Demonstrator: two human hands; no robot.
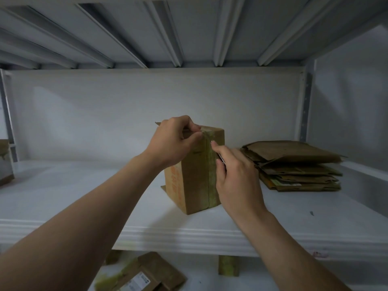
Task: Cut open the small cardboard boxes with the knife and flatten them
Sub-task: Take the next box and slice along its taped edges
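A small brown cardboard box (194, 179) stands on end on the white shelf (84, 196), with a strip of yellowish tape running down its near face. My left hand (175, 141) grips the box's top edge, fingers curled over it. My right hand (235, 171) holds a small knife (220, 158) against the taped seam near the top; only a sliver of its metal shows between the fingers. A stack of flattened cardboard boxes (298, 164) lies to the right on the same shelf.
The shelf has a white back wall and a ribbed metal shelf (189, 28) close overhead. Part of another box (5, 162) shows at the far left edge. On the lower level lie a labelled box (147, 274), tape scraps and a taped box (228, 265).
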